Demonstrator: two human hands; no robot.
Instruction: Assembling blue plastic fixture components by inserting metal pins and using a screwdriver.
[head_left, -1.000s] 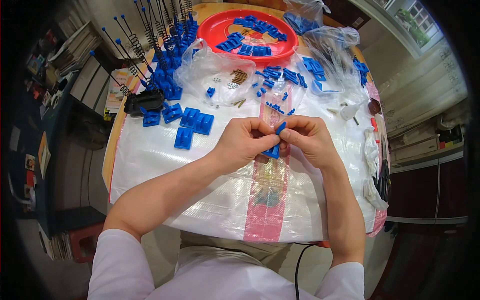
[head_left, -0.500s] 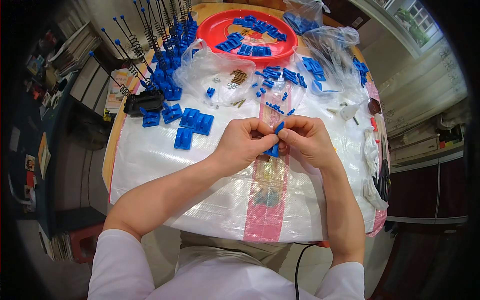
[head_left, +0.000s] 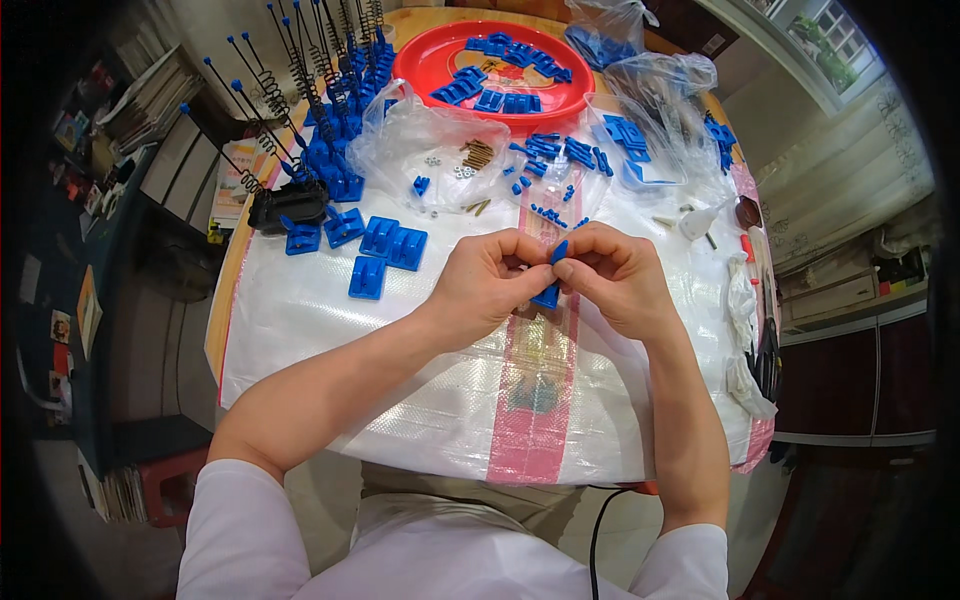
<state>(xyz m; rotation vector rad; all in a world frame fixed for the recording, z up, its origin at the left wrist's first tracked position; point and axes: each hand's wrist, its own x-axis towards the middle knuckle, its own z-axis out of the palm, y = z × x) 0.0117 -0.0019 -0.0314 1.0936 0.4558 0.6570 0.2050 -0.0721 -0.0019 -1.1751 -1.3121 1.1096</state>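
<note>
Both my hands meet over the middle of the table, pinching one small blue plastic part (head_left: 546, 297) between them. My left hand (head_left: 487, 280) grips it from the left with thumb and fingers closed. From the other side, the thumb and forefinger of my right hand (head_left: 615, 280) press on its upper, pointed piece. The fingers hide most of the part. To the left lie several loose blue plastic bases (head_left: 393, 243), with one single base (head_left: 367, 277) nearest my left hand. Small blue pieces (head_left: 548, 215) are scattered just beyond my fingers.
A red round tray (head_left: 410, 80) with blue parts stands at the back. Blue assemblies with upright black springs (head_left: 270, 95) crowd the far left. Brass screws (head_left: 477, 153) lie by a clear plastic bag (head_left: 385, 140). A small white bottle (head_left: 697, 224) is at right, near scissors (head_left: 767, 355).
Both hands stay in nearly the same place, still closed around the blue part. The part and the fingers have shifted very slightly upward.
</note>
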